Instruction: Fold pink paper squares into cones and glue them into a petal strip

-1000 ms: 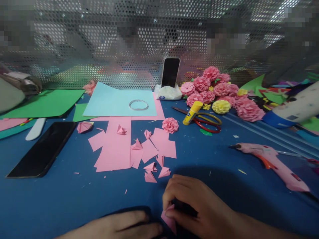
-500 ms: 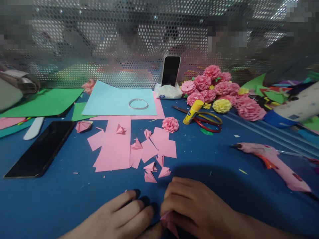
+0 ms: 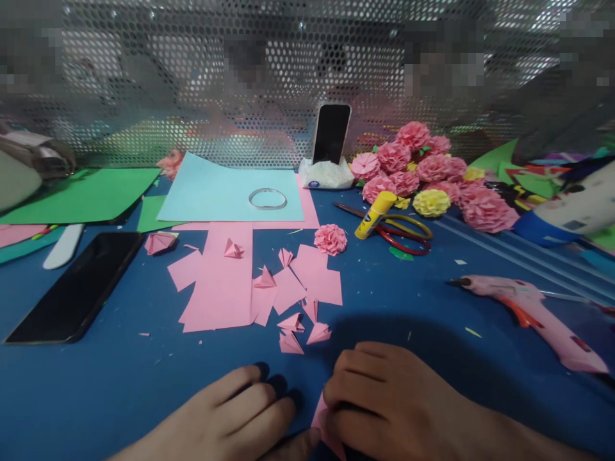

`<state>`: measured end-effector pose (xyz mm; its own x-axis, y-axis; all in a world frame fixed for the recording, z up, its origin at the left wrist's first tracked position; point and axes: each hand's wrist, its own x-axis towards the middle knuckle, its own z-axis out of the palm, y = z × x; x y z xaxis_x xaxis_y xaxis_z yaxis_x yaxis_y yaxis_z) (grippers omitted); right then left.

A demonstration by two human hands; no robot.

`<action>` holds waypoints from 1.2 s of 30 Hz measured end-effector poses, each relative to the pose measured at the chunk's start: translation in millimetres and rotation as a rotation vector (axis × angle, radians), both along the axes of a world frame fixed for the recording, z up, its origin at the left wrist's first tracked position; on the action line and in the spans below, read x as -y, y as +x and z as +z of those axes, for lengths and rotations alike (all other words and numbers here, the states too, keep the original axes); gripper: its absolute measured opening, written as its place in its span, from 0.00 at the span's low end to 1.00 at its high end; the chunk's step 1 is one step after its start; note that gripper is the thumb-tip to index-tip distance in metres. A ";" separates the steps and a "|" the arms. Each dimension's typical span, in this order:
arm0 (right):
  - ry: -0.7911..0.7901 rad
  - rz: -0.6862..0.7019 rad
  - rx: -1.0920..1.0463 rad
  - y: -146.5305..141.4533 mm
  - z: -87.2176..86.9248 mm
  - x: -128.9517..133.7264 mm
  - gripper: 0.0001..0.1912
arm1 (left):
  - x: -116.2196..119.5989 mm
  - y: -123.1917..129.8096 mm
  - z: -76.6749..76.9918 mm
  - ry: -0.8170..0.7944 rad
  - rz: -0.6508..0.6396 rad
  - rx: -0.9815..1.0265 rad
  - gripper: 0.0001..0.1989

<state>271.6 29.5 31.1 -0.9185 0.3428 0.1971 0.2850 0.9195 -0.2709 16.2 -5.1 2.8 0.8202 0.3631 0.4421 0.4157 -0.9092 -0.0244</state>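
Note:
At the bottom edge of the view, my right hand (image 3: 391, 397) has its fingers curled over a small folded piece of pink paper (image 3: 318, 413). My left hand (image 3: 230, 410) lies to the left with bent fingers, and its thumb tip meets the paper's lower left edge. Most of the piece is hidden under my right fingers. Just beyond my hands lie several small folded pink paper pieces (image 3: 291, 342). Behind them are loose pink paper squares (image 3: 317, 275) and a larger pink sheet (image 3: 223, 288).
A pink paper flower (image 3: 330, 239), glue stick (image 3: 375, 215) and scissors (image 3: 406, 240) lie mid-table. A glue gun (image 3: 533, 314) is at right, a dark phone (image 3: 77, 288) at left. Behind are a blue sheet (image 3: 216, 192), more paper flowers (image 3: 413, 169) and a perforated metal screen (image 3: 192, 83).
My right hand has shifted slightly right, and more of the pink paper's left edge shows between my hands. My left hand is nearly where it was.

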 end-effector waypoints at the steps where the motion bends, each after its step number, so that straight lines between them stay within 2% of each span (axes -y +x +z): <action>1: 0.006 0.006 0.011 0.1 0.5 0.2 0.11 | 0.4 -0.6 -0.1 0.004 -0.001 -0.002 0.13; 4: 0.032 0.037 0.043 1.2 1.0 1.5 0.10 | 2.6 -2.9 -0.5 0.008 0.018 0.007 0.12; 8: 0.099 0.047 0.043 2.1 0.3 3.7 0.11 | 4.1 -3.0 1.1 0.008 0.048 0.025 0.17; 16: 0.093 0.058 0.044 3.7 -5.2 4.4 0.06 | 1.4 0.8 2.3 0.029 0.023 -0.006 0.19; 21: 0.106 0.066 0.034 2.8 -3.7 4.2 0.10 | 1.9 -0.1 2.3 0.014 0.018 -0.017 0.19; 28: -0.056 -0.005 0.028 0.6 -1.3 -2.4 0.10 | 0.1 1.7 6.0 0.096 -0.004 -0.100 0.22; 31: -0.021 0.004 0.025 0.2 -1.5 -1.0 0.10 | 2.5 0.8 2.8 0.140 0.000 -0.098 0.24; 36: 0.110 -0.021 0.032 -0.1 0.6 5.3 0.10 | 3.8 -2.6 2.7 0.116 -0.015 -0.139 0.16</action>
<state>271.6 24.1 31.8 -0.9177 0.3400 0.2056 0.3114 0.9368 -0.1594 13.6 -8.9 5.5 0.8811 0.3038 0.3626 0.3878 -0.9028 -0.1858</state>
